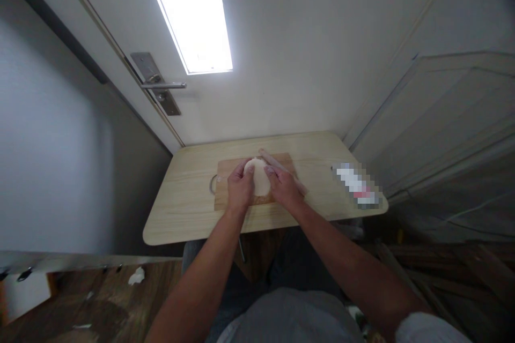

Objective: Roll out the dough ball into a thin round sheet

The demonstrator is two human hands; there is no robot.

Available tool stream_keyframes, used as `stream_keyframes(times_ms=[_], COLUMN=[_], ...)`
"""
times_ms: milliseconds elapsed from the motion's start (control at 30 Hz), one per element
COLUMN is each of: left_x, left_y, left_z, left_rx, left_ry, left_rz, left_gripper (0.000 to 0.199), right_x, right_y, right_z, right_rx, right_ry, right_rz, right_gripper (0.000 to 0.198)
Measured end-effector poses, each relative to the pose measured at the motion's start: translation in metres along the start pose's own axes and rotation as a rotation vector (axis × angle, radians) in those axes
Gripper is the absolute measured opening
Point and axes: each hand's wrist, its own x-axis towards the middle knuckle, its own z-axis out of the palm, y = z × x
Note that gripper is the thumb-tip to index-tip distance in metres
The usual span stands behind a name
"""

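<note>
A round, flat, pale sheet of dough (260, 177) is held up between my two hands above a wooden cutting board (222, 201). My left hand (240, 185) pinches its left edge, with the thumb on top. On the opposite edge my right hand (285, 186) grips it the same way. A wooden rolling pin (271, 158) lies slanted across the board's right side, partly covered by my right hand; I cannot tell whether the hand touches it. The board has a metal ring handle (213, 184) at its left end.
The board rests on a light wooden table (181, 193) with rounded corners. A blurred-out item (358, 186) lies at its right end. Behind the table stands a pale door with a metal handle (164, 86). Crumpled white paper (137, 276) is on the floor at left.
</note>
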Motion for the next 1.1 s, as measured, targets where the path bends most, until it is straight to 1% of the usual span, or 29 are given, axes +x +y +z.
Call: stream_keyframes(times_ms=[133, 233, 300, 400, 467, 567, 733, 800, 833, 900, 1000, 1033, 1100], left_x=[0.003, 0.004, 0.0, -0.008, -0.012, -0.013, -0.011, -0.01, -0.009, -0.005, 0.0, 0.001, 0.002], left_y=[-0.003, -0.009, -0.009, -0.004, 0.0, 0.003, 0.001, 0.002, 0.003, 0.005, 0.005, 0.004, 0.004], left_z=[-0.004, -0.007, -0.008, -0.008, -0.008, -0.006, -0.004, -0.007, -0.009, -0.013, -0.019, -0.02, -0.02], left_rx=[0.025, 0.049, 0.105, 0.223, 0.263, 0.221, 0.148, 0.14, 0.142, 0.147, 0.116, 0.102, 0.086], left_ry=[-0.076, -0.057, -0.034, 0.005, 0.034, 0.051, 0.034, 0.029, 0.02, -0.031, -0.12, -0.129, -0.119], left_rz=[-0.002, -0.036, -0.013, 0.11, 0.163, 0.161, 0.128, 0.133, 0.137, 0.137, 0.087, 0.065, 0.059], left_gripper=[0.041, 0.047, 0.044, 0.035, 0.034, 0.035, 0.035, 0.034, 0.033, 0.032, 0.033, 0.034, 0.033], right_x=[0.005, 0.007, 0.007, 0.002, -0.002, -0.006, -0.009, -0.01, -0.01, -0.008, -0.001, 0.001, 0.005], right_y=[0.007, 0.012, 0.01, -0.001, -0.008, -0.013, -0.01, -0.007, -0.006, -0.002, 0.004, 0.005, 0.007], right_z=[0.001, 0.005, 0.008, 0.01, 0.01, 0.008, 0.01, 0.01, 0.009, 0.005, -0.003, -0.004, -0.005], right_rx=[0.019, 0.144, 0.19, 0.175, 0.161, 0.14, 0.127, 0.168, 0.201, 0.267, 0.31, 0.318, 0.341], right_ry=[0.007, 0.027, 0.073, 0.14, 0.145, 0.135, 0.186, 0.161, 0.125, 0.017, -0.123, -0.146, -0.142], right_rz=[0.064, 0.145, 0.181, 0.158, 0.114, 0.068, 0.085, 0.09, 0.102, 0.151, 0.204, 0.204, 0.209], right_gripper=[0.052, 0.051, 0.05, 0.047, 0.045, 0.045, 0.047, 0.048, 0.049, 0.05, 0.05, 0.05, 0.05])
